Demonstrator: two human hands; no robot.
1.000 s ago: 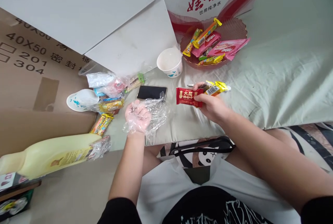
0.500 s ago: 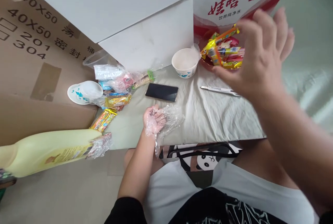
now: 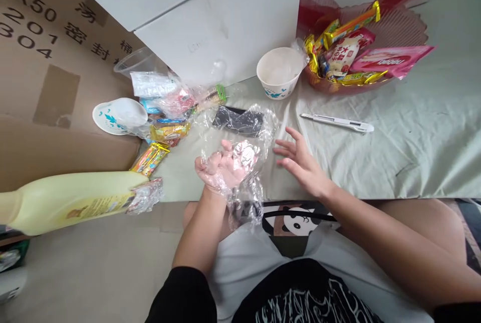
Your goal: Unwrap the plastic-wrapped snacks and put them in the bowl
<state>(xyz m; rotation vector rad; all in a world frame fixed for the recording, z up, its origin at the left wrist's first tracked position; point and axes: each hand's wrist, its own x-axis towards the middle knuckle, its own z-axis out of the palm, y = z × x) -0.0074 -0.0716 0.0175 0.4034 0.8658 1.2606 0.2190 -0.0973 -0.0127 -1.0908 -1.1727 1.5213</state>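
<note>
My left hand (image 3: 221, 165) is palm up with the fingers curled, wrapped in a crumpled clear plastic film (image 3: 244, 163) that it holds a little above the cloth. Fingers spread and holding nothing, my right hand (image 3: 300, 160) hovers just right of the film. Behind the film lies a black phone (image 3: 240, 120), partly covered by it. A pink dish (image 3: 409, 27) at the back right holds several snack packets (image 3: 349, 55), among them a red-and-white one.
A white utility knife (image 3: 338, 122) lies on the pale green cloth (image 3: 413, 137). A paper bowl (image 3: 280, 72) stands by the white box (image 3: 210, 27). At the left are a bowl lid (image 3: 120, 115), bagged snacks (image 3: 169, 112), a yellow bottle (image 3: 71, 203) and a cardboard box (image 3: 45, 87).
My right hand carried the snack packets up to the pink dish, left them there and came back empty beside my left hand. My left hand lifted the plastic film.
</note>
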